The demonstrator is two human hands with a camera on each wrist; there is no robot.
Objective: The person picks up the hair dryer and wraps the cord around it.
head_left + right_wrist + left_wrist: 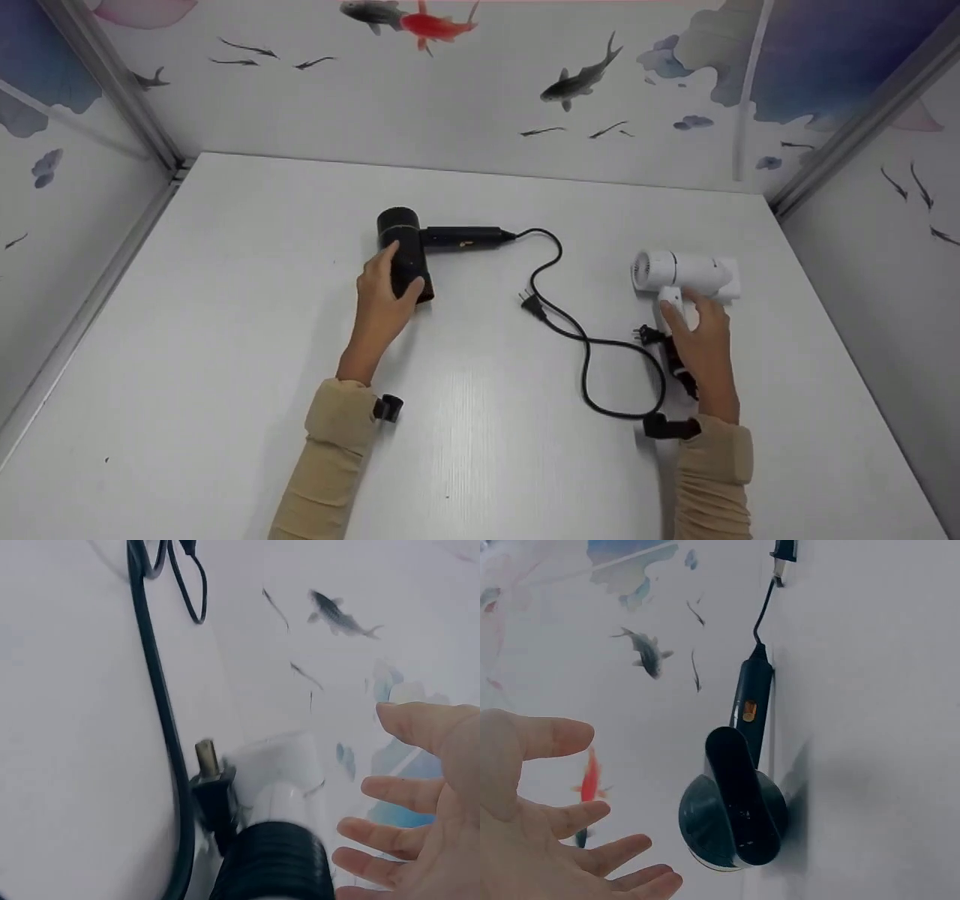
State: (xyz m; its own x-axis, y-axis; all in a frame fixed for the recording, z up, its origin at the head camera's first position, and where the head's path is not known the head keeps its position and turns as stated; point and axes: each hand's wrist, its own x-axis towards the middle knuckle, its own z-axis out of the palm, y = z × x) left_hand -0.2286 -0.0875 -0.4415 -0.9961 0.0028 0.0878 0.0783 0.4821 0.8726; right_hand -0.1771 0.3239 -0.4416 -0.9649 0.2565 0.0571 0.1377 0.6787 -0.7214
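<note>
A black hair dryer (401, 219) lies at the middle left of the table, its handle (461, 238) pointing right. Over its barrel hovers my left hand (379, 300), thumb and fingers spread; the left wrist view shows the hand (562, 832) apart from the dryer (742, 802). At the right lies a white hair dryer (690, 271), handle toward me. My right hand (709, 345) is above that handle, and its fingers are extended beside the dryer (277, 765) in the right wrist view. A dark ribbed part (274, 859) covers the handle's lower end there.
The black dryer's cord (589, 375) loops across the table between the hands, ending in a plug (533, 305). Another plug (649, 334) lies beside the white dryer's handle. Printed panels (480, 112) with fish enclose the white table (480, 465) at the back and sides.
</note>
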